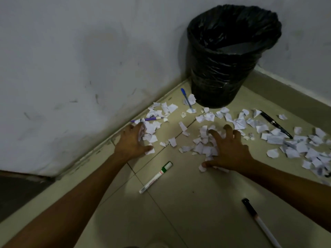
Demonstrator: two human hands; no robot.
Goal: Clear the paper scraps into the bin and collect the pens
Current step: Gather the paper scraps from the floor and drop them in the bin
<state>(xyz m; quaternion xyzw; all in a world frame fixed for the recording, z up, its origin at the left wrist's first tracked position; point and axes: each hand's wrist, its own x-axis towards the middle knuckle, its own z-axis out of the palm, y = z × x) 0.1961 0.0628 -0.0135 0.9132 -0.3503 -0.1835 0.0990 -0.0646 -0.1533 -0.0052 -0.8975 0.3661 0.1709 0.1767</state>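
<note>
**Tiled corner floor, strewn with torn paper**

A pale tiled floor point(188, 203) meets a scuffed grey wall point(71, 59) in a dim corner, and the paper scraps point(206, 145) lie across it in a loose band running from the wall edge on the left out to the right edge of the view. The thickest heaps sit under the two hands and toward the far right.

The left hand point(131, 143) is down on the floor close to the wall edge, fingers curled around a bunch of scraps. The right hand point(230, 151) rests palm-down on the middle heap, fingers spread wide and bent, thumb pressing a scrap (whether it has a real hold on any paper cannot be told).

Among the scraps lie several pens. A purple pen point(148, 119) runs along the wall edge just beyond the left hand. A blue pen point(187, 99) lies slanted over a few scraps, near the foot of the bin. A black pen point(276, 124) lies on the right side of the band. Nearer the person, apart from the paper, are a white marker with a green cap point(156, 177) between the forearms and a black-capped white pen point(259, 222) toward the lower right.

The bin point(223, 68), lined with a black bag, stands upright in the corner, just beyond the scraps.
</note>
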